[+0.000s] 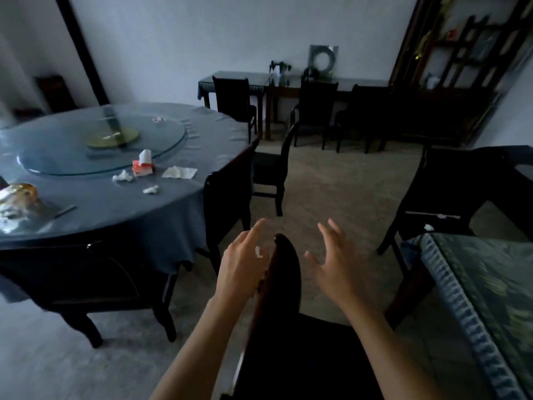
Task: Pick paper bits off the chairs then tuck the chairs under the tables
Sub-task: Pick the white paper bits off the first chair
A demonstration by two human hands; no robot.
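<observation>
A dark wooden chair stands right in front of me, its backrest top between my hands. My left hand hovers at the left side of the backrest and holds a small white paper bit against its fingers. My right hand hangs in the air to the right of the backrest, fingers spread, holding nothing. Another dark chair at the right has two white paper bits on its seat.
A round table with a blue cloth at the left carries a glass turntable, a tissue pack and crumpled tissues. Chairs stand round it. A patterned-cloth table is at the right, a side table at the back wall.
</observation>
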